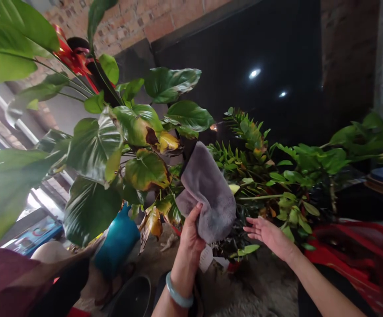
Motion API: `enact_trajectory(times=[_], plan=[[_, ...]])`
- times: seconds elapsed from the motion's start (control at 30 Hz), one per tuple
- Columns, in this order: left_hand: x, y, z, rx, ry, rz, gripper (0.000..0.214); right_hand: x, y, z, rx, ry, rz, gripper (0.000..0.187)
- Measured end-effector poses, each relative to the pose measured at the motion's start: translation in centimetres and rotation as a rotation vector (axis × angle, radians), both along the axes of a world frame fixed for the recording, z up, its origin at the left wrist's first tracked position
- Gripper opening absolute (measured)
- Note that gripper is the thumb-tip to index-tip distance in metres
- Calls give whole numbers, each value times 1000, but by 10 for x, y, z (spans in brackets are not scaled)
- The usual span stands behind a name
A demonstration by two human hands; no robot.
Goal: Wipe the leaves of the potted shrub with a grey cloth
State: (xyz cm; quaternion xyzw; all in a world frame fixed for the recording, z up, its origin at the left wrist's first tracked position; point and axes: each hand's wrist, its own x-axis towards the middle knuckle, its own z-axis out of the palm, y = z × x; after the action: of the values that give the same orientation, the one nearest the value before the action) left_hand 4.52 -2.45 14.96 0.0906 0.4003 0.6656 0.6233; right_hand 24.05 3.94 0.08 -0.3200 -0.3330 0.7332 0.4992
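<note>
A fluffy grey cloth (211, 189) is in my left hand (191, 233), pinched between thumb and fingers and held up in front of the plants. Around that wrist sits a pale bangle. To the right, my right hand (267, 233) is apart from the cloth, fingers stretched out with nothing in them. Left of the cloth stands a large broad-leaved plant (95, 145); some of its leaves, such as a yellow-brown leaf (151, 222), are withered. Behind my right hand are smaller green plants (287, 202).
A person in a maroon garment (6, 281) sits at the lower left, near a teal container (118, 237). A black bucket (133, 295) stands on the floor. Red plastic (353, 255) lies at right. A glossy dark panel (244, 53) and brick wall (178, 22) rise behind.
</note>
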Motion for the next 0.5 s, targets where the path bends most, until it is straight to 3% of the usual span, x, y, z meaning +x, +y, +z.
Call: enact_trajectory(times=[0.13,0.2,0.3,0.43,0.5], plan=[[7,-25,-44,-276,151,-198,18,-3,-2,-4,25,0,17,37],[7,-42,-56,-280,192,-293,30,-5,-3,-4,38,6,30,35],[1,-46,-39,-207,188,-297,45,-7,-3,-4,38,9,30,35],[-8,-13,7,-55,134,-68,36,-8,2,-6,-28,-8,2,34],[-10,2,11,1,124,11,32,-8,3,-8,-41,-9,-6,34]])
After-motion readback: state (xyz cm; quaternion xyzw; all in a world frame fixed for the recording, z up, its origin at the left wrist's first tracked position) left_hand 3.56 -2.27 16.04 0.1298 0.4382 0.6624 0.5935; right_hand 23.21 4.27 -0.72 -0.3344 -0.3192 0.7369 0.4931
